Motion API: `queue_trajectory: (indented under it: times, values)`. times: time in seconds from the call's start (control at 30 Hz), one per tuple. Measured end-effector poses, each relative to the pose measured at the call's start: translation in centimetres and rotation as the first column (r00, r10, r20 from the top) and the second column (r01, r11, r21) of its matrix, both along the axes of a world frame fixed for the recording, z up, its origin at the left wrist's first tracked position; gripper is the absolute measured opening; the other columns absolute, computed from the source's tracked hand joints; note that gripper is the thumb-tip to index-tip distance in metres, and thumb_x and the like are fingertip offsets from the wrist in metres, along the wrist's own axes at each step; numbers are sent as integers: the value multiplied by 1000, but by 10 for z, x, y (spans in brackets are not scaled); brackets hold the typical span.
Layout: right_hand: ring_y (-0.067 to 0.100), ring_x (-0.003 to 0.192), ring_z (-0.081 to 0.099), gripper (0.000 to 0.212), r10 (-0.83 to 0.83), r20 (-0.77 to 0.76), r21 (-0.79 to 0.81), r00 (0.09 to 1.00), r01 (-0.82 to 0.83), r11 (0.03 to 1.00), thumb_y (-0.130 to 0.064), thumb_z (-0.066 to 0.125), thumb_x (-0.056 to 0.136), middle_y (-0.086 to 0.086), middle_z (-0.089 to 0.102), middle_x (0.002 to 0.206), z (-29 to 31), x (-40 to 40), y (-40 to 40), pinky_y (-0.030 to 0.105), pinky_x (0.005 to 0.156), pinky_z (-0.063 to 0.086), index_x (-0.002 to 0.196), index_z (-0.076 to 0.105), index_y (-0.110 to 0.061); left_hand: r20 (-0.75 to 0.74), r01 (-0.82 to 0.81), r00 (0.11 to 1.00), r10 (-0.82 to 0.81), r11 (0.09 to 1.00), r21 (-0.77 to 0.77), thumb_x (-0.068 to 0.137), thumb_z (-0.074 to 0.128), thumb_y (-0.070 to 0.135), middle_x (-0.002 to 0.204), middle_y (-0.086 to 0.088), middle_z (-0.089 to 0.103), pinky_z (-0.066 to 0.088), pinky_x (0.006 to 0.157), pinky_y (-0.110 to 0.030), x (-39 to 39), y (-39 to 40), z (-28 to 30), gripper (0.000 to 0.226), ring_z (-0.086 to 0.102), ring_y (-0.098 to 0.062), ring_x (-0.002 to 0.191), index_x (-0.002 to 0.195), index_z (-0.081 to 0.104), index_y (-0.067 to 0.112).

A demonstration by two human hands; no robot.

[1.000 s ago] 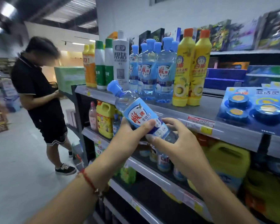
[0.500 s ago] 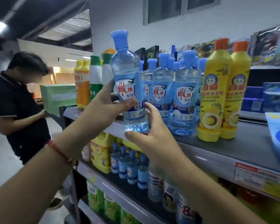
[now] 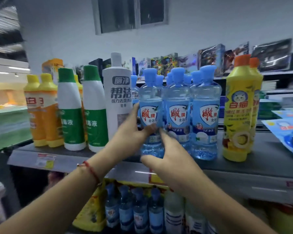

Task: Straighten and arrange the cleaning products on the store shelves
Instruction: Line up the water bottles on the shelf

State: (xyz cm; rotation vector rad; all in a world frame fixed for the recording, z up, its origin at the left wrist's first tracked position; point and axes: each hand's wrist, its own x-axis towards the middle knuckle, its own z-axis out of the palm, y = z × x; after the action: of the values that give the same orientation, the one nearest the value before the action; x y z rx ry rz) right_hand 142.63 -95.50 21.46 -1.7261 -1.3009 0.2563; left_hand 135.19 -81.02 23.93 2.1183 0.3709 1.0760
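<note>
A grey metal store shelf [image 3: 254, 168] is being viewed under a pale wall with a dark window, with boxed goods lining a far shelf behind.

At the near edge of this shelf, a clear blue plastic bottle with a blue cap and a red-lettered shield label [image 3: 150, 119] is being stood upright, at the left end of a row of matching blue bottles [image 3: 205, 119] and just touching its neighbour. It is being held low on its body: the left hand [image 3: 130, 134] is wrapped round its left side with the thumb across the front, and the right hand [image 3: 169, 157] is being pressed against its lower right with the fingers curled on it and the thumb spread below.

The bottle is judged to be full, so fairly heavy for its size, stiff enough not to buckle, and smooth, perhaps slippery; a hold round the lower body, under the label, is likely steadiest, since the narrow neck is offering poor control.

Just to the left a tall white bottle with dark lettering [image 3: 119, 105] is standing, then white-and-green bottles [image 3: 71, 115]; to the right, yellow bottles with orange caps [image 3: 238, 115].

Whether the bottle's base is fully resting on the shelf is being hidden by the hands. The rear blue bottles are mostly being covered, and the frame edges are blurred.
</note>
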Motion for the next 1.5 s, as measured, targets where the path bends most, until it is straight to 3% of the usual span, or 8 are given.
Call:
queue_trajectory:
  times: [0.17, 0.3, 0.43, 0.63, 0.9, 1.13, 1.33, 1.5]
  values:
    - [5, 153, 8, 98, -80, 124, -69, 989, 89, 994, -46, 62, 91, -18, 0, 167, -7, -14, 4, 23, 117, 17, 161, -6, -32, -26, -60, 998, 63, 991, 120, 96, 71, 29, 123, 21, 66, 49, 96, -22, 2, 1, -10, 71, 64, 3, 110, 153, 29, 37]
    - [3, 153, 3, 98, -118, 205, -103, 972, 142, 985, -50, 61, 92, -21, -6, 167, -8, -16, 8, 26, 120, 16, 160, -7, -34, -130, -96, 984, 126, 972, 213, 100, 63, 29, 141, 15, 57, 42, 104, -25, -7, -1, -10, 84, 56, -8, 129, 162, 7, 34]
    - [3, 153, 4, 91, -121, 401, -166, 908, 202, 965, -54, 56, 95, -19, -4, 167, 2, -15, 0, 26, 121, 16, 161, -4, -33, -214, -82, 956, 198, 886, 456, 100, 61, 36, 154, 9, 48, 36, 113, -23, -43, -5, -2, 75, 48, -9, 138, 162, 19, 28]
    - [8, 153, 13, 79, -187, 710, 21, 679, 245, 969, -54, 52, 97, -9, 4, 169, 71, -30, 1, 15, 114, 13, 160, 6, -39, 5, -257, 930, 369, 638, 726, 91, 54, 46, 144, -5, 58, 48, 105, -38, -82, 11, 28, 65, 58, -25, 127, 150, 49, 21]
    - [20, 152, 23, 64, -99, 719, 46, 687, 95, 994, -63, 37, 99, 6, 32, 163, 166, -43, 73, 38, 121, 22, 156, 32, -33, -21, -353, 761, 648, 443, 824, 94, 46, 63, 161, -22, 31, 22, 121, -63, -82, 45, 57, 83, 25, -45, 150, 159, 8, 27]
    - [26, 141, 41, 68, -135, 647, 64, 751, 123, 990, -67, 40, 97, 8, 47, 152, 164, -46, 110, 43, 114, 35, 151, 42, -27, -21, -336, 822, 569, 515, 789, 96, 44, 68, 171, -12, 7, 3, 127, -57, -83, 56, 41, 89, -2, -37, 157, 162, -1, 29]
    - [22, 129, 47, 56, -203, 550, 248, 810, 73, 966, -63, 47, 96, 3, 52, 136, 149, -48, 88, 44, 109, 41, 142, 51, -30, 109, -399, 888, 446, 632, 665, 91, 50, 67, 153, -7, 49, 31, 117, -45, -84, 57, 17, 93, 39, -28, 144, 161, 19, 13]
    - [5, 114, 40, 41, -274, 579, 411, 768, 15, 911, -57, 52, 95, -13, 48, 119, 129, -58, 64, 20, 91, 35, 125, 55, -29, 93, -279, 960, 264, 881, 381, 85, 66, 64, 146, 4, 46, 35, 100, -27, -81, 39, 9, 110, 40, -12, 130, 162, -5, 32]
